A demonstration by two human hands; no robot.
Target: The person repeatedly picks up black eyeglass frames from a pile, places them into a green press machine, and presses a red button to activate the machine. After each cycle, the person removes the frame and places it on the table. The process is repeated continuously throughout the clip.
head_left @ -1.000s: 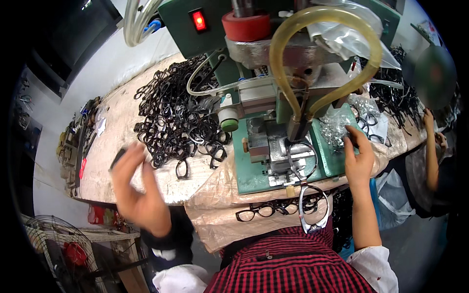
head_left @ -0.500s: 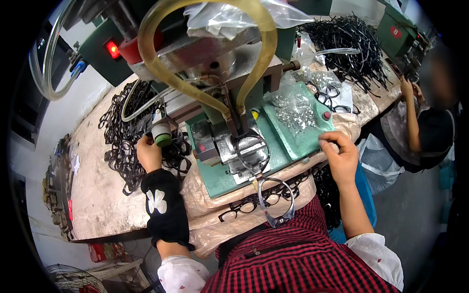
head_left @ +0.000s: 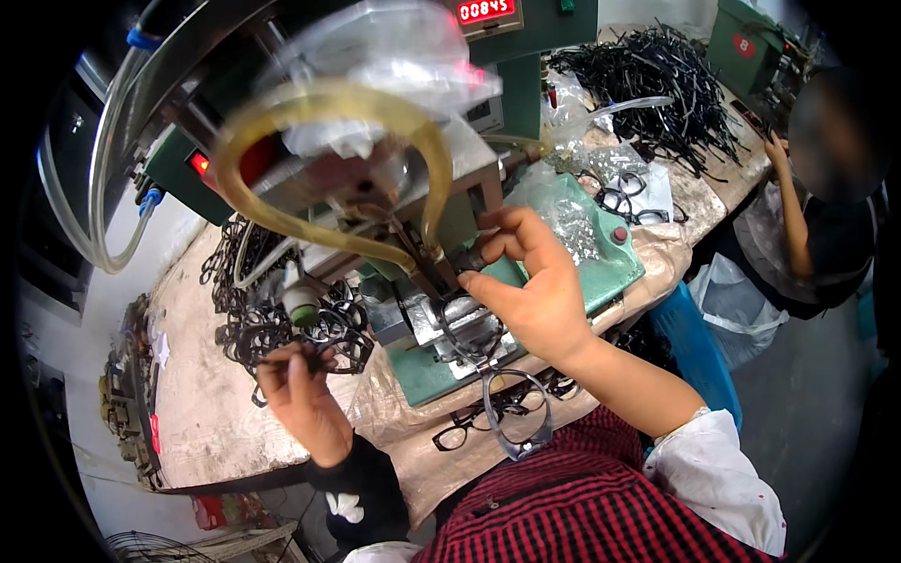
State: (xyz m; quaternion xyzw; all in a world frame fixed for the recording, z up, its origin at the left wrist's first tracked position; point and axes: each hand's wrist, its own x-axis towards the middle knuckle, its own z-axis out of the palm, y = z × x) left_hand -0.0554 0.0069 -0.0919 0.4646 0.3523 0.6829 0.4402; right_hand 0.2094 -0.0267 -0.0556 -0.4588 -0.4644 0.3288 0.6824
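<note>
An eyeglass frame (head_left: 518,448) sits in the metal fixture (head_left: 427,324) of a green press (head_left: 422,378), one rim under the tool and the other hanging over the front edge. My right hand (head_left: 546,300) reaches over the fixture, thumb and fingers pinched beside the tool and the upper rim. Whatever lies between these fingertips is too small to name. Left of the press, my left hand (head_left: 308,403) has its fingers closed at the edge of a heap of black eyeglass frames (head_left: 246,324). Something dark shows at its fingertips, but blur hides what it is.
A yellowish hose (head_left: 319,98) loops above the press. A green-tipped button (head_left: 302,314) hangs over the heap. A bag of small metal pieces (head_left: 574,225) lies on the press base. More frames (head_left: 453,436) lie along the front edge. A person (head_left: 798,211) works at right.
My right hand has come left from beside the press to the fixture. My left hand has moved down, away from the button, to the near edge of the heap. The view has shifted somewhat.
</note>
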